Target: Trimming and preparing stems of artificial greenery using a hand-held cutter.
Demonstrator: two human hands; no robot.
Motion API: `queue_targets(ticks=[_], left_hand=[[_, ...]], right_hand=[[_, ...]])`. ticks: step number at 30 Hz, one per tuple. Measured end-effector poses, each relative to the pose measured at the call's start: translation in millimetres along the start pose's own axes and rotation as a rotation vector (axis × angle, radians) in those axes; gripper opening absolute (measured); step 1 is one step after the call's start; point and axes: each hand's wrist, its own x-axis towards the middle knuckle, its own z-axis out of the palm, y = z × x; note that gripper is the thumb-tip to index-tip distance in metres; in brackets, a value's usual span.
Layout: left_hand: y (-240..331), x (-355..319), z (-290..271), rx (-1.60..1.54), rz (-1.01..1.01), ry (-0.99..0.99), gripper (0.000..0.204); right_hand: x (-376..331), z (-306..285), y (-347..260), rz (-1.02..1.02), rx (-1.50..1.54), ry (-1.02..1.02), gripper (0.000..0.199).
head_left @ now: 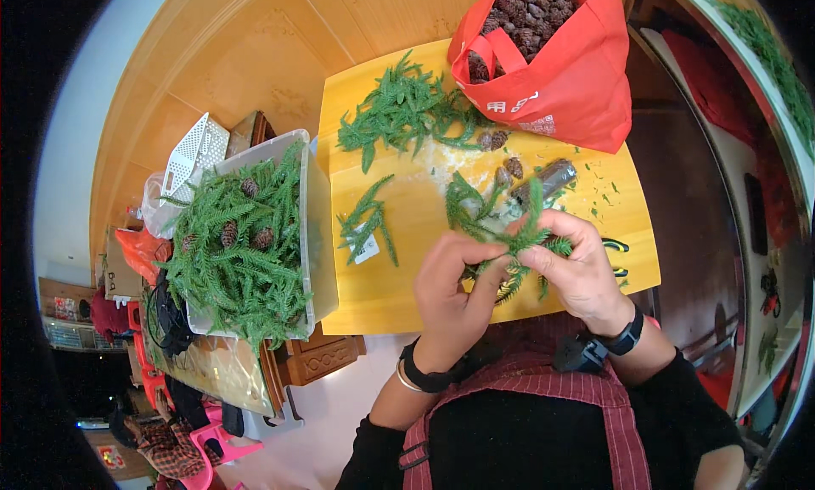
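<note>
Low over the near part of the yellow table [373, 303], both of my hands are closed on a green artificial pine sprig [533, 227]. My left hand [460, 279] pinches its stems between thumb and fingers. On the other side, my right hand [577, 265] grips the same sprig with thumb and forefinger. The join between the fingertips is partly hidden. Just beyond the hands are another green sprig [465, 203], a few brown pine cones [513, 167] and a dark cylinder in clear wrapping [553, 179]. Dark-handled pliers [615, 245] lie right of my right hand.
A clear plastic bin [318, 235] heaped with green sprigs and several cones stands at the left. A red bag [560, 99] of pine cones sits at the back right. Loose sprigs [399, 108] lie at the back; a smaller sprig [365, 218] rests on a white slip.
</note>
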Motion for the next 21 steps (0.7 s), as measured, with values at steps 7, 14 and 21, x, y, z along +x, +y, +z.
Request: queue_targets(ticks=[7,14,21], left_hand=[[9.2,8.2,4.7,-0.447,-0.329,-0.048,0.004],[4.1,6.9,2.4,-0.307,-0.231,-0.048,0.003],[6.6,9.2,5.1,-0.365,-0.312,-0.051,0.005]], right_hand=[[2.7,-0.6,-0.5,-0.244,-0.25,-0.017,0.018],[6.4,-2.9,-18.2,-0.09,-0.408,-0.1,0.019],[8.6,-3.0,0.6,-0.379,-0.32,-0.032,0.013]])
